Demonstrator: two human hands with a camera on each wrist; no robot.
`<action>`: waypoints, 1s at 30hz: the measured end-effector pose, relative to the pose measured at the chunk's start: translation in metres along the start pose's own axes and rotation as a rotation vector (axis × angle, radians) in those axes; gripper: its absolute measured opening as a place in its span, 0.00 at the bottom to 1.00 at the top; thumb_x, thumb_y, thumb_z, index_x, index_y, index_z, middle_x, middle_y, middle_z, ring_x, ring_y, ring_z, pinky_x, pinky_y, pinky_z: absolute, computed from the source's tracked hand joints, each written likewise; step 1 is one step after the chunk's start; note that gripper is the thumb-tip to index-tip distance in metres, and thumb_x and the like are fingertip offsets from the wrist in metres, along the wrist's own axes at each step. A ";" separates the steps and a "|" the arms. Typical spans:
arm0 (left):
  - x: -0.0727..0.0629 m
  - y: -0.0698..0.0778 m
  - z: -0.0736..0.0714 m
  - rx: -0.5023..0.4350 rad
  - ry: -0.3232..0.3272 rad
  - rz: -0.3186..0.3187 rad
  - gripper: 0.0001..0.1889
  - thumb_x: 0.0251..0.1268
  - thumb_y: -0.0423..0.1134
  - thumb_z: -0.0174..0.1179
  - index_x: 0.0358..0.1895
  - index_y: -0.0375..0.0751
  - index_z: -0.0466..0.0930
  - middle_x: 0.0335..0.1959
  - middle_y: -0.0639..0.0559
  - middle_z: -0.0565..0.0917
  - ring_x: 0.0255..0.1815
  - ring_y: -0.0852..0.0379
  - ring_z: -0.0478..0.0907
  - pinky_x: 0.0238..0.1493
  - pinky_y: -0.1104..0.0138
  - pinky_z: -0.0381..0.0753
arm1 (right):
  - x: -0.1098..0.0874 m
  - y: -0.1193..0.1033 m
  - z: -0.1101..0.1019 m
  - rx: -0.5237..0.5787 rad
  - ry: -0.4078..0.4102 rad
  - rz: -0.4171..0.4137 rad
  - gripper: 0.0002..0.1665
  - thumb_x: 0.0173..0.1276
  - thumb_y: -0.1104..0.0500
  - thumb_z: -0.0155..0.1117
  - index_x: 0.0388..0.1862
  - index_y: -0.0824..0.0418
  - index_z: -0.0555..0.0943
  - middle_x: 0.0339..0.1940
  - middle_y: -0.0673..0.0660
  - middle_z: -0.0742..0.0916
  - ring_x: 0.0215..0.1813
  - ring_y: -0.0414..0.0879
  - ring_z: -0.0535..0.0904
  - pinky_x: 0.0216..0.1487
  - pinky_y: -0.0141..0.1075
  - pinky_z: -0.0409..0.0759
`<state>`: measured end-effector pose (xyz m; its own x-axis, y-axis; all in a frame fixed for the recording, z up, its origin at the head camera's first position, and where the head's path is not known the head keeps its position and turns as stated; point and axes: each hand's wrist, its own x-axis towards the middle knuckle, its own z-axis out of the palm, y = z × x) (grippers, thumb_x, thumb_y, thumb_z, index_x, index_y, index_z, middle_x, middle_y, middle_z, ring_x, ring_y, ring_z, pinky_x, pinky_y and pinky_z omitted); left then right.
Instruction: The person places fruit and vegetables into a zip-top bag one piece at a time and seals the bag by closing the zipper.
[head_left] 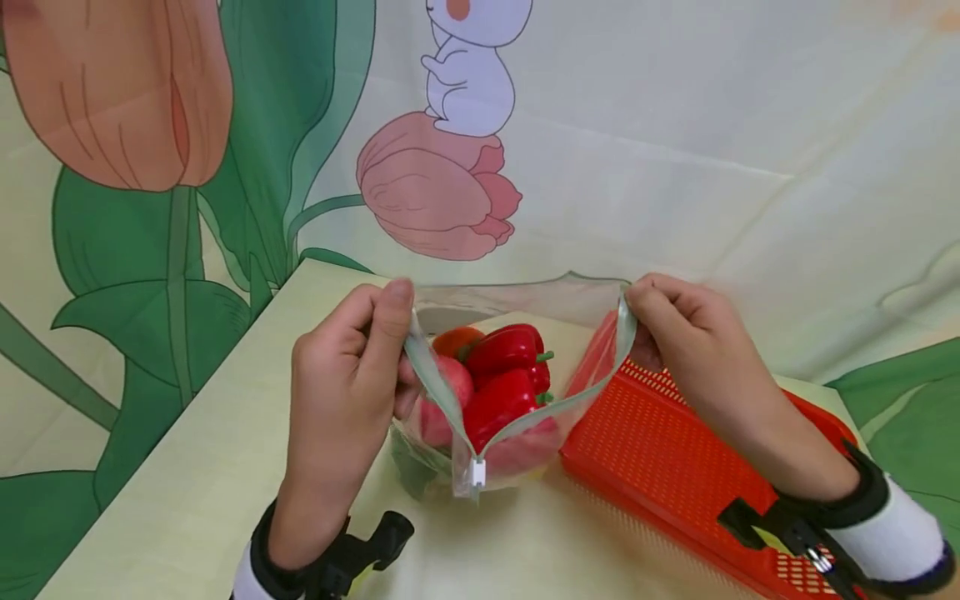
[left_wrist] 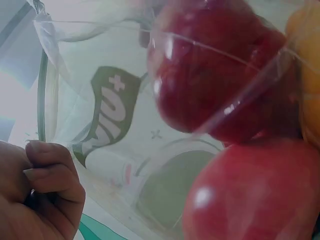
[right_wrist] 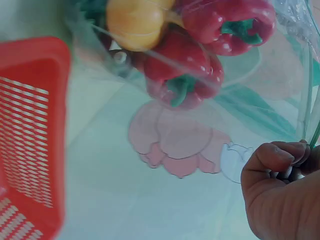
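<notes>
Between my two hands hangs a clear zip bag, its mouth spread wide. My left hand pinches the left side of the green zip rim, and my right hand pinches the right corner. A white slider sits at the near end of the zip. Inside the bag lie a red bell pepper, a second red bell pepper and a pink round fruit or vegetable. An orange-yellow item shows in the right wrist view; its kind is unclear.
A red perforated plastic basket stands on the pale table, right of the bag and under my right forearm. Behind the table hangs a cloth backdrop printed with tulips and a white animal.
</notes>
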<state>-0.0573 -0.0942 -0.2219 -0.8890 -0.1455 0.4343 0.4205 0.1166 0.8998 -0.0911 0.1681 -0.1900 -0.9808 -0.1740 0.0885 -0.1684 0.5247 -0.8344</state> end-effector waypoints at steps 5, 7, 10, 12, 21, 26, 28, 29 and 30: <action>-0.004 -0.016 -0.001 -0.156 -0.024 0.025 0.16 0.71 0.44 0.52 0.25 0.38 0.67 0.11 0.49 0.67 0.06 0.54 0.64 0.08 0.64 0.65 | 0.012 -0.015 -0.003 0.254 0.100 -0.090 0.22 0.74 0.50 0.49 0.28 0.67 0.70 0.20 0.56 0.69 0.24 0.50 0.64 0.25 0.37 0.66; -0.007 -0.027 0.000 -0.217 -0.052 0.031 0.15 0.71 0.43 0.52 0.27 0.38 0.68 0.12 0.49 0.66 0.06 0.53 0.63 0.08 0.64 0.62 | 0.014 -0.019 -0.004 0.366 0.125 -0.142 0.22 0.73 0.51 0.52 0.28 0.69 0.70 0.21 0.57 0.69 0.24 0.49 0.63 0.25 0.35 0.66; -0.010 -0.030 0.003 -0.249 -0.088 0.032 0.15 0.71 0.43 0.52 0.27 0.39 0.68 0.11 0.49 0.66 0.06 0.55 0.63 0.07 0.64 0.63 | 0.016 -0.021 -0.004 0.373 0.162 -0.160 0.22 0.72 0.51 0.53 0.29 0.69 0.71 0.21 0.57 0.69 0.24 0.49 0.62 0.24 0.35 0.64; -0.010 -0.021 0.005 -0.207 -0.105 0.012 0.16 0.72 0.45 0.51 0.26 0.41 0.66 0.10 0.50 0.66 0.05 0.54 0.63 0.07 0.64 0.64 | 0.015 -0.019 -0.003 0.304 0.180 -0.139 0.22 0.73 0.50 0.53 0.29 0.68 0.72 0.21 0.57 0.69 0.24 0.50 0.62 0.25 0.35 0.64; -0.008 0.013 0.004 0.007 -0.062 -0.104 0.16 0.72 0.42 0.50 0.24 0.39 0.67 0.10 0.48 0.69 0.09 0.54 0.69 0.13 0.67 0.72 | 0.011 -0.003 0.008 -0.045 0.158 -0.111 0.20 0.74 0.46 0.48 0.31 0.59 0.76 0.23 0.57 0.77 0.28 0.51 0.74 0.30 0.35 0.76; -0.007 0.012 0.003 -0.003 -0.042 -0.125 0.16 0.71 0.43 0.51 0.23 0.43 0.69 0.10 0.47 0.70 0.10 0.49 0.70 0.12 0.66 0.70 | 0.004 -0.002 0.017 -0.088 0.178 -0.133 0.15 0.72 0.45 0.52 0.37 0.53 0.79 0.25 0.55 0.80 0.29 0.50 0.77 0.30 0.34 0.78; -0.007 0.012 0.004 -0.007 -0.050 -0.126 0.16 0.71 0.45 0.52 0.23 0.44 0.70 0.10 0.48 0.71 0.10 0.50 0.70 0.12 0.66 0.68 | 0.000 -0.001 0.021 -0.095 0.193 -0.138 0.13 0.71 0.46 0.53 0.40 0.51 0.79 0.26 0.54 0.80 0.30 0.48 0.77 0.31 0.32 0.79; -0.007 0.012 0.004 -0.008 -0.054 -0.125 0.16 0.71 0.45 0.52 0.23 0.44 0.70 0.10 0.49 0.72 0.10 0.50 0.70 0.12 0.66 0.67 | -0.001 0.001 0.024 -0.092 0.202 -0.140 0.12 0.71 0.46 0.54 0.41 0.51 0.79 0.27 0.53 0.81 0.31 0.48 0.77 0.32 0.31 0.79; -0.007 0.013 0.005 -0.013 -0.058 -0.125 0.16 0.71 0.45 0.52 0.23 0.44 0.70 0.10 0.49 0.73 0.10 0.51 0.70 0.12 0.66 0.66 | -0.003 0.002 0.026 -0.082 0.207 -0.140 0.12 0.70 0.46 0.55 0.42 0.50 0.80 0.29 0.52 0.81 0.32 0.47 0.77 0.33 0.31 0.80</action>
<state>-0.0461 -0.0869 -0.2136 -0.9434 -0.1015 0.3157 0.3076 0.0884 0.9474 -0.0862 0.1481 -0.2062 -0.9453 -0.0794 0.3164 -0.3027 0.5749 -0.7602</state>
